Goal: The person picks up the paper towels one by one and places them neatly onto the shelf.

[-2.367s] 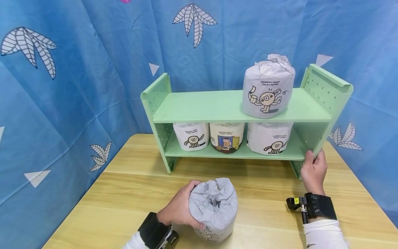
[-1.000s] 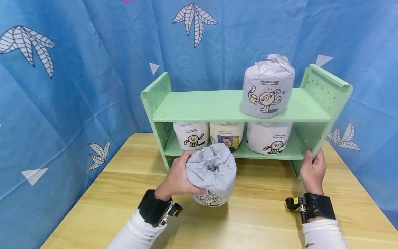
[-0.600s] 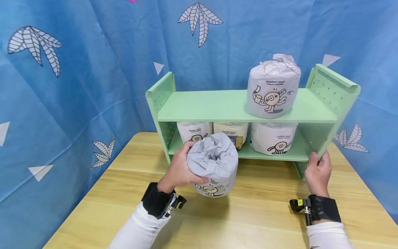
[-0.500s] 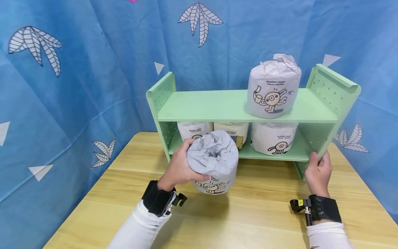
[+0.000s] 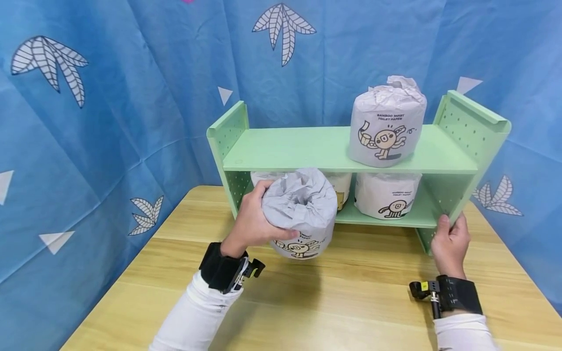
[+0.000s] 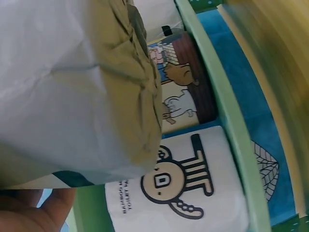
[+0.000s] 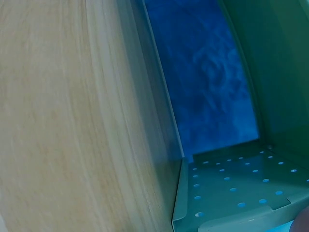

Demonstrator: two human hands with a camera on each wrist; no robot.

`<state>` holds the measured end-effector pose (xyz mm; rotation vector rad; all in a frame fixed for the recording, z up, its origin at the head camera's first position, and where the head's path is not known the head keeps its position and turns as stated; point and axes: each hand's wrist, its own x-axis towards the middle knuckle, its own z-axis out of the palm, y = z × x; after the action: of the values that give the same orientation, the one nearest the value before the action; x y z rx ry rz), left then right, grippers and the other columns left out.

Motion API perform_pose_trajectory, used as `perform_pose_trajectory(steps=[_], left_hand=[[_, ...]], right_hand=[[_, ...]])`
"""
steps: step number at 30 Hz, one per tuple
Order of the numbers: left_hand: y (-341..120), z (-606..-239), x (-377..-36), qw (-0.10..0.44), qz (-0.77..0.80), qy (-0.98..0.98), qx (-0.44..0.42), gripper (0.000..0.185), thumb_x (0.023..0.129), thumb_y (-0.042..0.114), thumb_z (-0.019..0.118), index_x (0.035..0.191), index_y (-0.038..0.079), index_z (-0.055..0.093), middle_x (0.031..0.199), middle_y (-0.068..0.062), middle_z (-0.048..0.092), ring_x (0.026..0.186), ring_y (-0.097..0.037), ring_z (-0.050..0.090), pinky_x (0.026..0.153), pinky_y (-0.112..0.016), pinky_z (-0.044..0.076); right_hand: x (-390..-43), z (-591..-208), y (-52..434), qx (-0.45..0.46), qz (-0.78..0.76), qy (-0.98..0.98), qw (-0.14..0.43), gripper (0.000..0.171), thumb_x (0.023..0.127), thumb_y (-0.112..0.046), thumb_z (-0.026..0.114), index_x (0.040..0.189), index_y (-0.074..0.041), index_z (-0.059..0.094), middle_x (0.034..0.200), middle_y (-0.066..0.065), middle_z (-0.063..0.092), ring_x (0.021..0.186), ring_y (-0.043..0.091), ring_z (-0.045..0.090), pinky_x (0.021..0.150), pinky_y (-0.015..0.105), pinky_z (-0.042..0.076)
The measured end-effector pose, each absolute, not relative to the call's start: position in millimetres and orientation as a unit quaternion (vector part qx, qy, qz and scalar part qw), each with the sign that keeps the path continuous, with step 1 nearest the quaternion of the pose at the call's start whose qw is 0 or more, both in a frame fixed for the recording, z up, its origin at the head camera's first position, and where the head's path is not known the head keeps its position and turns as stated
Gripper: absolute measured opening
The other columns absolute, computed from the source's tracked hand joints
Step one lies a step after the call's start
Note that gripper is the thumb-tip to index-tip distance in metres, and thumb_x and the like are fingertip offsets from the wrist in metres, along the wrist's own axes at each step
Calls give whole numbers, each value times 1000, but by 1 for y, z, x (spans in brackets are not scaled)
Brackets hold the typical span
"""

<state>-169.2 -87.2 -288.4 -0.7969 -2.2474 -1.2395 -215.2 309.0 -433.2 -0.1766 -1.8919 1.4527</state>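
Note:
My left hand (image 5: 252, 222) grips a paper-wrapped toilet roll (image 5: 300, 210) and holds it in the air in front of the left half of the green shelf's (image 5: 333, 148) lower tier. The left wrist view is filled by that roll (image 6: 72, 87), with two lower-tier rolls (image 6: 178, 188) behind it. My right hand (image 5: 450, 241) holds the lower front corner of the shelf's right side panel (image 5: 471, 141); the right wrist view shows the perforated green panel (image 7: 231, 193). One wrapped roll (image 5: 386, 126) stands on the top tier at the right.
Wrapped rolls stand on the lower tier; the right one (image 5: 386, 195) is in plain view and the held roll partly hides the others. The shelf stands at the back of a wooden table (image 5: 351, 297). Blue leaf-print cloth (image 5: 110, 97) hangs behind and on both sides.
My left hand has lifted the roll off the table and carried it up and toward the shelf's lower left. My right hand has stayed on the side panel.

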Motion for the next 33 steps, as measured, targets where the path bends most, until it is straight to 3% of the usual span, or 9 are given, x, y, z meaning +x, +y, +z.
perform_pose_trajectory(steps=[7,21,33], left_hand=[[-82,-271,-168,211,-447,-829,-262,93,47,19,96,126,1,51,117,-12,65,106,-24,60,93,-43,47],[-71,-233,-171,206,-445,-841,-228,85,52,25,95,121,4,51,108,-7,66,99,-21,60,83,-40,49],[-65,-211,-173,212,-457,-833,-228,83,52,25,95,121,5,52,110,-5,65,100,-18,59,82,-38,50]], right_hand=[[-214,-433,309,-76,572,-738,351,43,106,-25,35,148,-18,40,143,14,48,126,14,48,106,27,38],[-212,-431,308,-92,566,-738,356,42,106,-27,36,145,-17,44,139,14,52,120,9,50,101,23,39],[-211,-429,306,-88,574,-732,356,41,106,-26,37,145,-18,44,138,16,52,120,10,50,101,24,39]])
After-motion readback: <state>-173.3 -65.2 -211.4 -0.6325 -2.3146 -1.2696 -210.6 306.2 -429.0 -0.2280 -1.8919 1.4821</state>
